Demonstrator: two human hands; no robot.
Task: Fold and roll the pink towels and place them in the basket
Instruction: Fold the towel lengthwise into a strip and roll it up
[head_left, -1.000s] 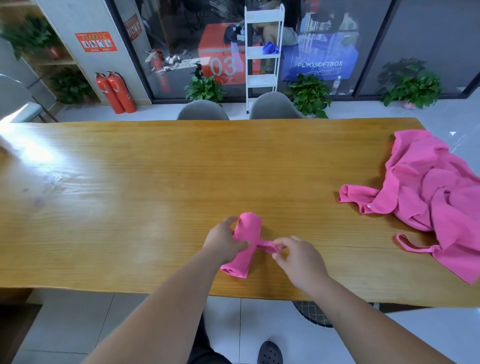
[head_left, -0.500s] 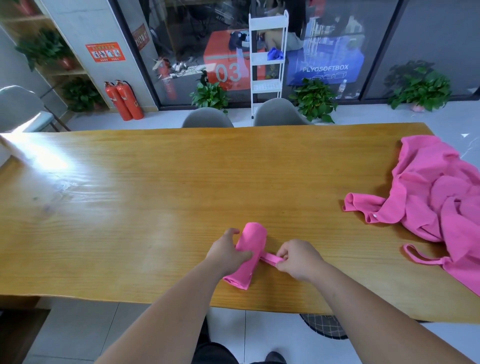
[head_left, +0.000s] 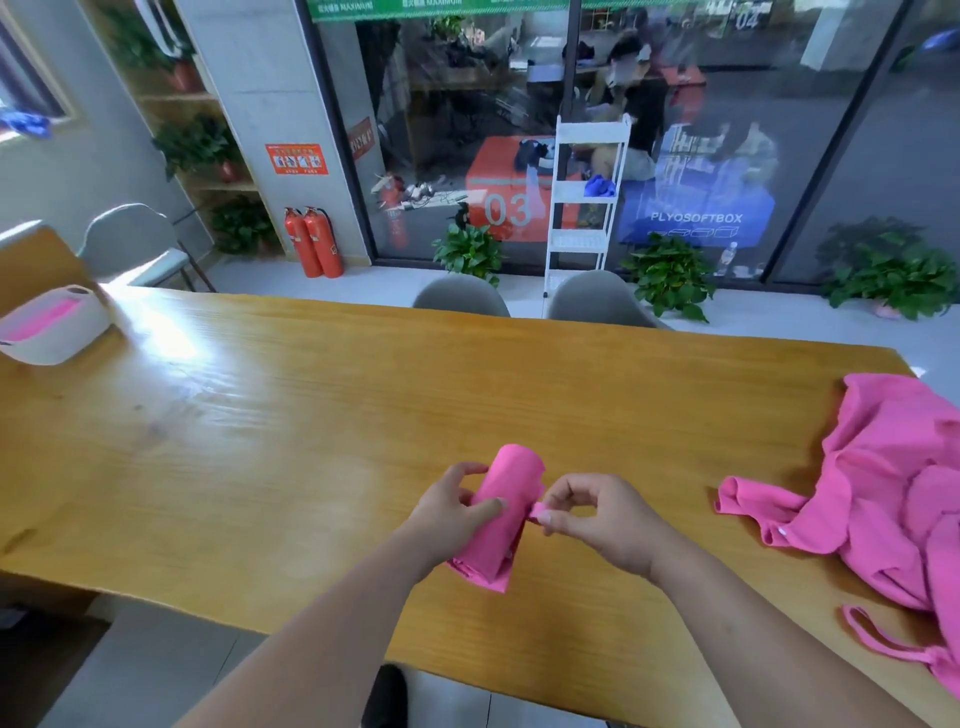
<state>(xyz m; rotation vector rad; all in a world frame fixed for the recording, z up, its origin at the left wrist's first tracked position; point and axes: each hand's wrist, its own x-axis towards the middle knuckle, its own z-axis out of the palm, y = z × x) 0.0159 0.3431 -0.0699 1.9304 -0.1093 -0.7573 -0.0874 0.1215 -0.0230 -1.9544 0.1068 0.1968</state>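
Observation:
A rolled pink towel (head_left: 506, 493) lies near the front edge of the wooden table (head_left: 291, 415). My left hand (head_left: 452, 512) grips the roll from its left side, thumb across the top. My right hand (head_left: 592, 512) pinches the towel's small pink loop strap at the roll's right side. A heap of loose pink towels (head_left: 893, 488) lies at the table's right end. The white basket (head_left: 54, 325), with pink cloth inside it, stands at the table's far left.
Two grey chairs (head_left: 535, 299) stand behind the table's far edge, another chair (head_left: 137, 244) at the far left. A white shelf rack (head_left: 584, 202), potted plants (head_left: 670, 275) and red fire extinguishers (head_left: 314, 241) line the glass wall.
The view has tilted up and left, bringing the basket into sight. My right hand has drawn the strap in closer against the roll; my left hand keeps its hold.

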